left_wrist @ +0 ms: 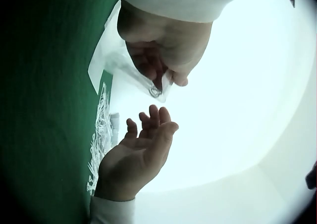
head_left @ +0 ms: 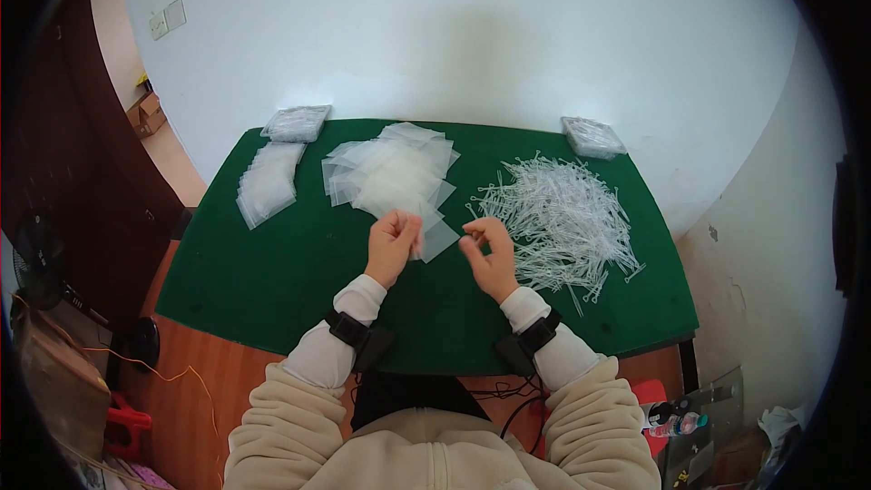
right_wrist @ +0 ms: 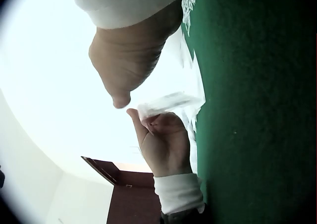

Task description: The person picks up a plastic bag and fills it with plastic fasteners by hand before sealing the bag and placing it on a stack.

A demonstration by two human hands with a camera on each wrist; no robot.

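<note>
My left hand (head_left: 390, 249) pinches a small clear plastic bag (right_wrist: 171, 103) between thumb and fingers, over the front edge of a loose pile of clear bags (head_left: 395, 168). A ring-shaped end (left_wrist: 155, 92) shows in the corner of the held bag in the left wrist view. Just to the right, my right hand (head_left: 492, 261) hovers with loosely bent fingers, holding nothing visible; its fingertips face the bag a short way off. Beyond the right hand lies a big heap of thin clear sticks with ringed ends (head_left: 562, 218).
A fanned row of clear bags (head_left: 270, 183) lies on the left of the green table (head_left: 272, 286). Filled clear packs stand at the back left (head_left: 298, 123) and back right (head_left: 593, 138), near the white wall (head_left: 381, 36).
</note>
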